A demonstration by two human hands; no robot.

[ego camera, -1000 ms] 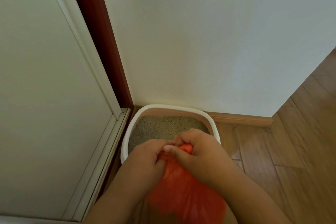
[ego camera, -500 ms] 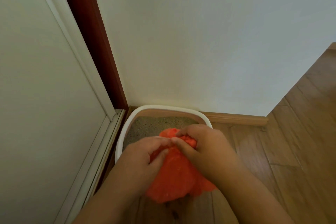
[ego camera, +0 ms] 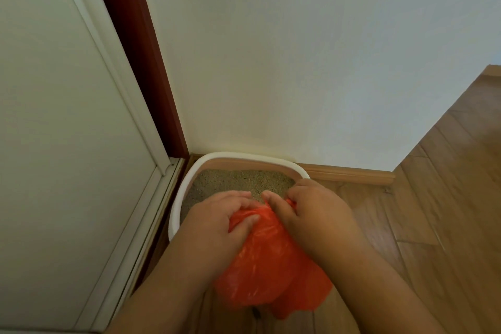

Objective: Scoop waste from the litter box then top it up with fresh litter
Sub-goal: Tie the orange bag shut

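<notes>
Orange plastic bag: gripped at its top by left hand and right hand. Over the last second the hands had parted, stretching the mouth sideways, probably opening it for waste. Litter box lay at 12 o'clock, holding grey litter.

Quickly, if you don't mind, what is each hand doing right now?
Left hand: fingers curled, gripping the top of the orange plastic bag.
Right hand: fingers curled, pinching the same bag's top.
</notes>
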